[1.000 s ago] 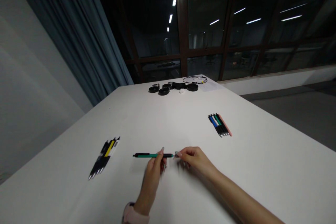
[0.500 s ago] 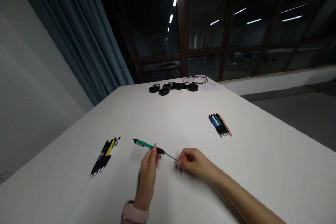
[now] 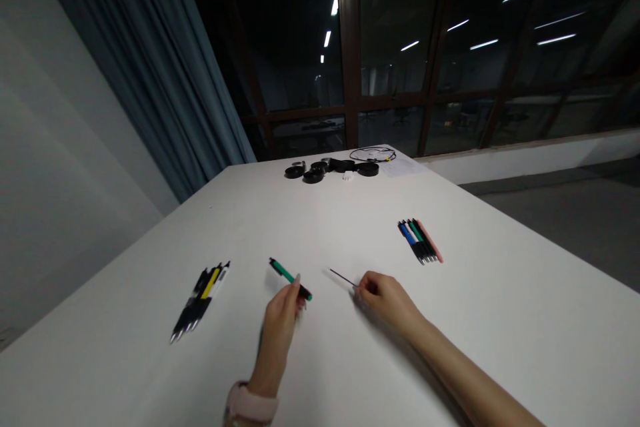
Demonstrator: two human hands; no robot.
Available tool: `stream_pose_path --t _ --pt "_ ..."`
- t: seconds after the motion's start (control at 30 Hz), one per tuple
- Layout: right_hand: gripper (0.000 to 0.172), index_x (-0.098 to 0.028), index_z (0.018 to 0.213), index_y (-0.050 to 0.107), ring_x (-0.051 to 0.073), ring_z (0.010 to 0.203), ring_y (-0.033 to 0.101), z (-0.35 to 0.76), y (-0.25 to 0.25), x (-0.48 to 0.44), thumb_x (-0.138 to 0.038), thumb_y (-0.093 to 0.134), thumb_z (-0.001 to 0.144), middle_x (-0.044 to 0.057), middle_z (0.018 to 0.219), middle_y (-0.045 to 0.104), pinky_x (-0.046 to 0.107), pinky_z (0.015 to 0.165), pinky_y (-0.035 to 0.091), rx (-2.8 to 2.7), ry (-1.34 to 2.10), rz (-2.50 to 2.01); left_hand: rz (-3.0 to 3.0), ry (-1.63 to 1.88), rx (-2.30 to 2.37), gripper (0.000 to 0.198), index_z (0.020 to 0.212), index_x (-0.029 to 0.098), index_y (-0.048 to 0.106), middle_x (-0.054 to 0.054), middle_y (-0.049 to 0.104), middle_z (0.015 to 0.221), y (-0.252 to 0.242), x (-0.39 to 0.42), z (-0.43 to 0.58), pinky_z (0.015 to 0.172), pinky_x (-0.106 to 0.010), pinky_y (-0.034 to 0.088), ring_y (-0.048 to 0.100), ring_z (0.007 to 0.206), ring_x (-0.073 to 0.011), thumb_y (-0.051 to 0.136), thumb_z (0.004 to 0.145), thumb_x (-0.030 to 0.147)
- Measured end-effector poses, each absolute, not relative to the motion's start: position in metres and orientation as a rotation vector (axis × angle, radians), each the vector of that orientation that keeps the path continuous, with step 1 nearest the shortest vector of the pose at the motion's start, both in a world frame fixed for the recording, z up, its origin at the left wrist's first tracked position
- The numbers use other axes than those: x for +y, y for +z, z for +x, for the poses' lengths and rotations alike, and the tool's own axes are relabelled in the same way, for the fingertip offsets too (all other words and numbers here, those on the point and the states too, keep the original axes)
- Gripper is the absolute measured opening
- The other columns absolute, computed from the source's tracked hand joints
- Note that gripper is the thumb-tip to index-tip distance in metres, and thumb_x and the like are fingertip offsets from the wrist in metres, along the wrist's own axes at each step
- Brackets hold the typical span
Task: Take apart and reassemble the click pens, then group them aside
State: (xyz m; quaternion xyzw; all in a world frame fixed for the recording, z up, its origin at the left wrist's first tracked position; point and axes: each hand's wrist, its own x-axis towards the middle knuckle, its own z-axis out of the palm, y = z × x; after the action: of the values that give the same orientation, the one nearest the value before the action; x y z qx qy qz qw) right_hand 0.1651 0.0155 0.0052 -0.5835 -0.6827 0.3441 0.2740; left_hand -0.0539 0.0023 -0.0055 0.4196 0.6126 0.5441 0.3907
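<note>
My left hand (image 3: 281, 315) pinches the lower end of a green and black pen barrel (image 3: 289, 277), which slants up to the left above the white table (image 3: 320, 213). My right hand (image 3: 387, 299) holds a thin dark refill (image 3: 342, 277) by one end; the refill points up and left, fully out of the barrel. A gap separates barrel and refill.
A bunch of black, yellow and white pens (image 3: 200, 300) lies at the left. A row of blue, green, black and pink pens (image 3: 420, 241) lies at the right. Black round parts and a cable (image 3: 340, 165) sit at the table's far edge, before dark windows.
The right hand has drawn the refill out of the pen barrel and moved right. The left hand tilted the barrel up to the left; the two parts are now apart.
</note>
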Motion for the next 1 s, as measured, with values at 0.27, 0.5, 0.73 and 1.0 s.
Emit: stream_pose_path --t 0.27,0.5,0.73,1.0 --pt "0.012 -0.016 0.096 0.063 0.020 0.082 0.065 0.147 0.012 0.005 -0.017 0.052 0.091 0.008 0.090 0.072 0.026 0.068 0.039 -2.059 0.510 -1.757 1.968 0.824 1.860 0.048 0.046 0.022 0.047 0.003 0.048 0.045 -0.010 -0.009 -0.035 0.057 -0.028 0.024 0.038 0.045 -0.0131 0.051 0.087 0.048" --pt "0.010 -0.017 0.099 0.058 0.021 0.084 0.067 0.145 0.009 0.002 -0.018 0.053 0.092 0.009 0.090 0.072 0.026 0.067 0.039 -2.091 0.523 -1.733 2.327 0.549 1.934 0.045 0.053 0.022 0.056 -0.002 0.064 0.055 -0.009 -0.009 -0.029 0.067 -0.033 0.027 0.056 0.055 -0.0190 0.042 0.093 0.037" --pt "0.011 -0.016 0.102 0.055 0.021 0.080 0.065 0.139 0.010 -0.002 -0.016 0.052 0.091 0.007 0.084 0.071 0.025 0.066 0.038 -2.079 0.515 -1.684 2.476 0.478 1.970 0.049 0.057 0.021 0.059 -0.004 0.065 0.056 -0.011 -0.008 -0.028 0.066 -0.034 0.027 0.059 0.058 -0.0203 0.037 0.097 0.039" --pt "0.009 -0.017 0.091 0.060 0.020 0.083 0.065 0.139 0.010 -0.001 -0.016 0.051 0.092 0.008 0.090 0.071 0.026 0.069 0.039 -2.171 0.416 -1.704 2.423 0.472 1.993 0.048 0.061 0.021 0.058 -0.004 0.067 0.061 -0.008 -0.008 -0.033 0.066 -0.033 0.028 0.061 0.062 -0.0200 0.035 0.099 0.038"
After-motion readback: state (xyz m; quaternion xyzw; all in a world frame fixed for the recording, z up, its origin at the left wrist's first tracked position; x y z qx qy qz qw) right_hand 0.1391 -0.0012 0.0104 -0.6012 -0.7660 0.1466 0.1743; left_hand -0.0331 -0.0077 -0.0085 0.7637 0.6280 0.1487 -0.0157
